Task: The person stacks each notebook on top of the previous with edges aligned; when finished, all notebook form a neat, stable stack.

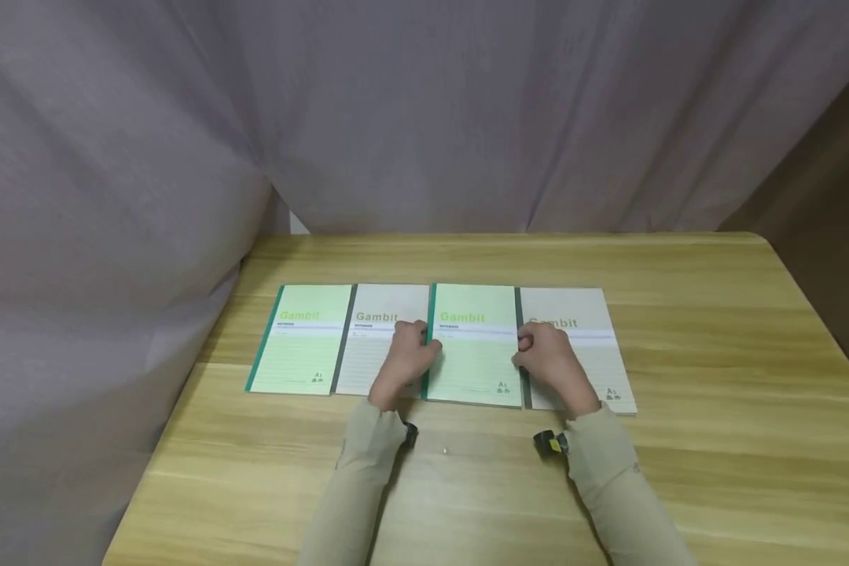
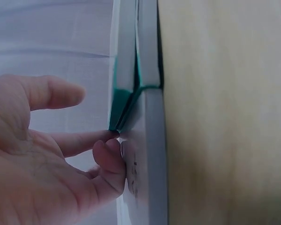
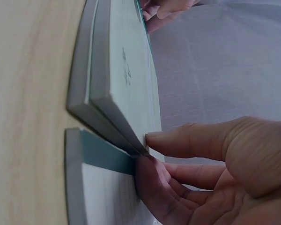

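In the head view, four thin, flat, rectangular paper notebooks lie side by side in a row across the middle of your pale wood-grain table. From the left of the frame: a far-left green notebook, a grey notebook, a second green notebook with a dark green spine strip, and a far-right grey notebook. Your left hand sits at the second green notebook's left edge and your right hand at its right edge, fingers curled onto each edge, hands apart. Soft, folded grey curtain fills the upper frame.

In the left wrist view, your fingertips curl under the second green notebook's teal spine corner, which is raised off the grey notebook's smooth cover at centre frame.

In the right wrist view, your thumb presses the second green notebook's lifted cover edge while your fingers tuck beneath it, over the far-right grey notebook's spine at lower left.
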`<state>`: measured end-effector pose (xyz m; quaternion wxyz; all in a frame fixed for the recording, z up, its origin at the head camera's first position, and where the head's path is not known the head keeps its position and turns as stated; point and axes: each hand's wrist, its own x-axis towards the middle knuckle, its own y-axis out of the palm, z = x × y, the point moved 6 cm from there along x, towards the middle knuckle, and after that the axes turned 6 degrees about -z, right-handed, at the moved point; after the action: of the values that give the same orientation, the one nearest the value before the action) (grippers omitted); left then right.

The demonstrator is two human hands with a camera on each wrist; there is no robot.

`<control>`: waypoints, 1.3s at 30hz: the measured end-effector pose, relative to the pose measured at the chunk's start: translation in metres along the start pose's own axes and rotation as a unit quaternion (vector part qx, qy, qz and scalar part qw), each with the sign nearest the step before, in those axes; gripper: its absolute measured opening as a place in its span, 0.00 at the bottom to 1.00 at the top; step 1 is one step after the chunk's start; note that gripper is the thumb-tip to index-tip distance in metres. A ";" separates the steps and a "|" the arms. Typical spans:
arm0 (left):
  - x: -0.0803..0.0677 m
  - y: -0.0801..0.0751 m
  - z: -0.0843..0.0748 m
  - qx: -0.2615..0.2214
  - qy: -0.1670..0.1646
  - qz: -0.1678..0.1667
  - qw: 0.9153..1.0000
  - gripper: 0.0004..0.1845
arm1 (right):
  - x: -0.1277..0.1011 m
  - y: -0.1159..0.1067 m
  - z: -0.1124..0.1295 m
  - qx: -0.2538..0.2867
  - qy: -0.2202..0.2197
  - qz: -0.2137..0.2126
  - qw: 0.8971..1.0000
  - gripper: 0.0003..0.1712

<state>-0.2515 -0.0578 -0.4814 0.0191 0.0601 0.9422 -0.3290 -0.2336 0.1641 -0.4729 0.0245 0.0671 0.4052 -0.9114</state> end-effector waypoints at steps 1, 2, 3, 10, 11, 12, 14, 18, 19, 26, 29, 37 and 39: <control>0.000 0.001 0.000 0.004 0.005 0.000 1.000 0.14 | -0.001 0.000 -0.001 0.000 0.002 0.000 1.000 0.22; -0.001 0.002 -0.001 0.007 0.008 0.000 1.000 0.12 | -0.001 0.001 -0.002 0.001 0.004 -0.001 1.000 0.22; -0.001 0.002 -0.001 0.008 0.010 0.000 1.000 0.11 | -0.001 0.001 -0.002 0.001 0.005 -0.001 1.000 0.22; 0.001 -0.003 0.001 -0.008 -0.011 -0.003 1.000 0.23 | 0.000 -0.004 -0.002 0.009 -0.018 -0.014 1.000 0.18; 0.002 -0.004 0.002 -0.012 -0.015 -0.007 1.000 0.25 | 0.000 -0.006 -0.001 0.010 -0.022 -0.018 1.000 0.16; 0.003 -0.005 0.002 -0.015 -0.018 -0.010 1.000 0.26 | 0.000 -0.008 -0.001 0.011 -0.028 -0.025 0.999 0.15; 0.004 -0.008 0.002 -0.020 -0.021 -0.018 0.999 0.26 | -0.001 -0.013 0.000 0.011 -0.040 -0.040 0.998 0.14; 0.005 -0.009 -0.001 -0.043 -0.030 -0.031 0.998 0.25 | -0.004 -0.022 -0.001 0.009 -0.051 -0.060 0.997 0.18; 0.005 -0.009 -0.001 -0.052 -0.031 -0.034 0.998 0.25 | -0.005 -0.024 -0.002 0.011 -0.050 -0.062 0.997 0.20; 0.001 -0.006 -0.014 -0.116 -0.009 -0.035 0.993 0.24 | -0.011 -0.038 -0.006 0.012 -0.045 -0.083 0.995 0.21; 0.000 -0.002 -0.023 -0.131 0.002 -0.022 0.991 0.25 | -0.014 -0.046 -0.011 0.014 -0.037 -0.095 0.995 0.22; -0.001 0.019 -0.047 -0.159 -0.009 0.009 0.987 0.28 | -0.024 -0.066 -0.026 0.055 -0.019 -0.107 0.992 0.24; -0.001 0.024 -0.054 -0.159 -0.002 0.014 0.987 0.28 | -0.026 -0.073 -0.030 0.061 -0.016 -0.110 0.992 0.24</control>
<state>-0.2470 -0.0059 -0.4543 0.0350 0.0690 0.9816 -0.1748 -0.2125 0.2351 -0.4360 -0.0741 0.0089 0.3531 -0.9326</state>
